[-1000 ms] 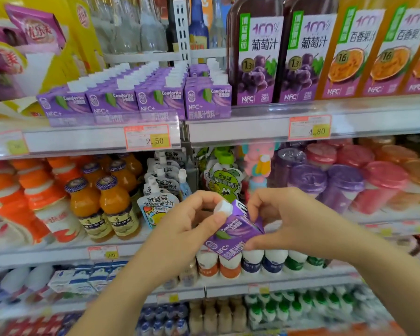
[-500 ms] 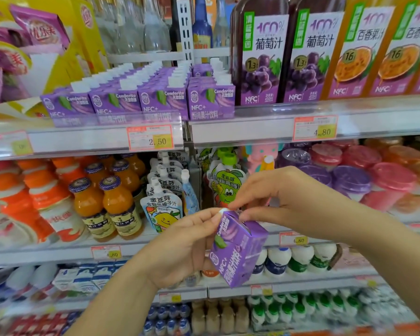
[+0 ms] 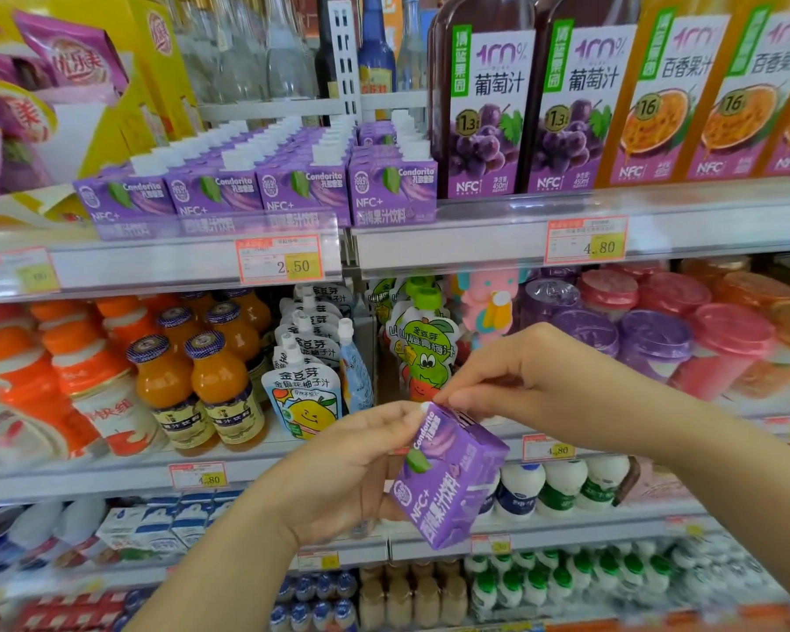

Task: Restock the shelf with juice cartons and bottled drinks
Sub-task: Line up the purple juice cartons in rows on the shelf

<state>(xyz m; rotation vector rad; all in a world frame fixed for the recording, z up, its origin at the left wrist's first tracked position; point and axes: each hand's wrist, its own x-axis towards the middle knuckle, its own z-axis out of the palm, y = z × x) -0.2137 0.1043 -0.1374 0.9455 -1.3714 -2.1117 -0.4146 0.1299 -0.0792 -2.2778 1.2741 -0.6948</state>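
A person stands facing a drinks aisle, both hands raised before the shelves. From the head camera, a single purple carton [image 3: 448, 476] hangs in mid-air in front of the second shelf [image 3: 110, 476], tilted, its top leaning to the left, touching no shelf.

The left hand [image 3: 347, 467] grips the carton from the left side, with the thumb tip up at its top corner and the fingers curled round behind. The right hand [image 3: 534, 380] reaches in from the right and pinches the carton's top edge between thumb and forefinger, where a sliver of white cap [image 3: 425, 407] shows.

Well above the hands, on the top shelf [image 3: 475, 234], carton rows [image 3: 256, 184] of the same purple kind stand upright with white caps, running from front to back. Just beside them to the right stand two dark grape bottles [image 3: 484, 107], then orange bottles [image 3: 657, 98] with purple-footed labels.

A price tag [image 3: 279, 260] reading 2.50 sits on the rail under the carton rows. On the second shelf, small orange juice bottles [image 3: 220, 385] stand at left, spouted pouches [image 3: 302, 394] in the middle and lidded cups [image 3: 657, 339] at right.
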